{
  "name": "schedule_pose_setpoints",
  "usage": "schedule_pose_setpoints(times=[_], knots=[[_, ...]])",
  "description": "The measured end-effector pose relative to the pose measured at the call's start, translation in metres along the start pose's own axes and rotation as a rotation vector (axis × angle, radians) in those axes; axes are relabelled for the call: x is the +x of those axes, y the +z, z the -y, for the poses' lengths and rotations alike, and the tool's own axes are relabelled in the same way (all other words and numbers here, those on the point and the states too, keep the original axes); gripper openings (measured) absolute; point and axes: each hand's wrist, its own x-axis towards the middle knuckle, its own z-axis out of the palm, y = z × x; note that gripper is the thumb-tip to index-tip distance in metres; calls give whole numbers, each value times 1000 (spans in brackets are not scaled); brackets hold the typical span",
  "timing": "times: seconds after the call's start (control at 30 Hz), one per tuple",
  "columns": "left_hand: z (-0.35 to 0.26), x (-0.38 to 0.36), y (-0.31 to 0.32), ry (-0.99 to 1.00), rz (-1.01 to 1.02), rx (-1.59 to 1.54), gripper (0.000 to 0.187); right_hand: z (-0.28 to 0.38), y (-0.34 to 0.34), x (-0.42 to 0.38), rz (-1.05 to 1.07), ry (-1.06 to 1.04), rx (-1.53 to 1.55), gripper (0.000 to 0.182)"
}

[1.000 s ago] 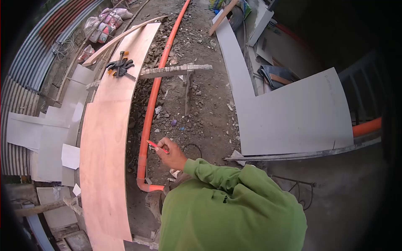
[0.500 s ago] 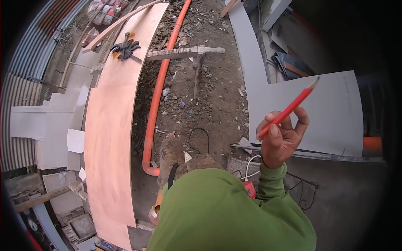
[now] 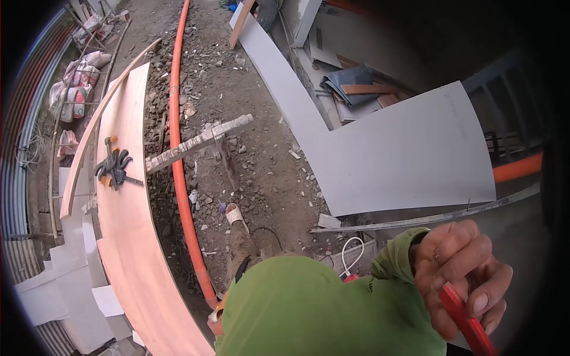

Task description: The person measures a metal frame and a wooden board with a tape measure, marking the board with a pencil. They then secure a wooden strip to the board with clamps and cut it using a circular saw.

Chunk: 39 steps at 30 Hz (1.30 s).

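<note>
My right hand [image 3: 463, 273] is at the lower right, its fingers closed around a flat red carpenter's pencil [image 3: 466, 317]. One end of the pencil runs down out of view. Only a small part of my left hand [image 3: 215, 325] shows beside my green sleeve, next to something yellowish [image 3: 219, 305]; its fingers are mostly hidden. To the left lies a long plywood sheet [image 3: 133, 255], with black and orange bar clamps [image 3: 117, 166] resting on it. On my right is a large pale grey board [image 3: 409, 160] with an L-shaped outline.
An orange pipe [image 3: 176, 130] runs along the rubble ground. A rough wooden support [image 3: 202, 142] crosses over it. A curved wooden strip [image 3: 98, 121] leans along the plywood. White sheet pieces [image 3: 65, 285] lie at left, near corrugated metal [image 3: 35, 89]. A metal edge [image 3: 415, 222] borders the grey board.
My right hand has come down and to the right with the pencil, which now points downward instead of up. The view has shifted, and a foot in a sandal now shows ahead.
</note>
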Motion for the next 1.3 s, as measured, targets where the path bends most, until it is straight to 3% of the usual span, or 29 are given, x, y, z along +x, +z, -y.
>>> schedule_pose_setpoints(times=[0.1, 0.17, 0.23, 0.3, 0.43, 0.57, 0.6, 0.67, 0.73, 0.87, 0.9, 0.93, 1.0, 1.03, 1.1, 1.13, 1.2, 1.23, 1.3], knots=[[-76, 48, 2, -123, 33, -64, 33, -54, 11, 31, 11, -4, -50, 24], [-99, 93, 3, -169, 202, -291, 38, -87, 13, 43, 3, -5, -78, 22], [-180, 124, 6, -173, 234, -261, 43, -116, 9, 52, -8, -5, -112, 21], [-253, 154, 10, -151, 446, -21, 46, -139, 1, 59, -38, -5, -141, 19], [-287, 224, 39, -70, 617, 194, 47, -173, -26, 65, -116, 12, -225, 17], [-303, 290, 70, -197, 848, 332, 53, -229, -71, 79, -99, -89, -201, 18], [-269, 312, 68, -163, 864, 352, 52, -263, -84, 87, -65, -147, 149, 22], [-307, 306, 84, -69, 785, 423, 51, -265, -133, 71, -115, -115, -251, 24], [-357, 291, 127, 29, 656, 475, 51, -340, -171, 49, -292, -21, -195, 32], [-451, 289, 251, -161, 457, 522, 49, -539, -261, -12, -567, 145, -86, 55], [-470, 295, 287, -193, 432, 536, 48, -602, -281, -59, -800, 363, -114, 41], [-487, 301, 321, -220, 398, 543, 48, -661, -309, -120, -860, 732, -326, 37], [-515, 318, 384, -245, 350, 564, 47, -763, -354, -269, -1025, 1417, -234, 34], [-524, 327, 412, -249, 339, 574, 47, -802, -365, -327, -1071, 1612, -313, 35], [-540, 345, 459, -258, 311, 589, 46, -861, -394, -445, -623, 1814, -778, 57], [-546, 353, 478, -262, 306, 601, 45, -887, -404, -468, -626, 1820, -789, 57], [-556, 369, 513, -266, 296, 617, 44, -943, -423, -488, -343, 1888, -1279, 88], [-559, 377, 526, -261, 294, 626, 44, -965, -430, -489, -352, 1882, -1296, 88], [-564, 389, 544, -257, 293, 633, 43, -1005, -432, -469, -153, 1992, -1377, 111]])
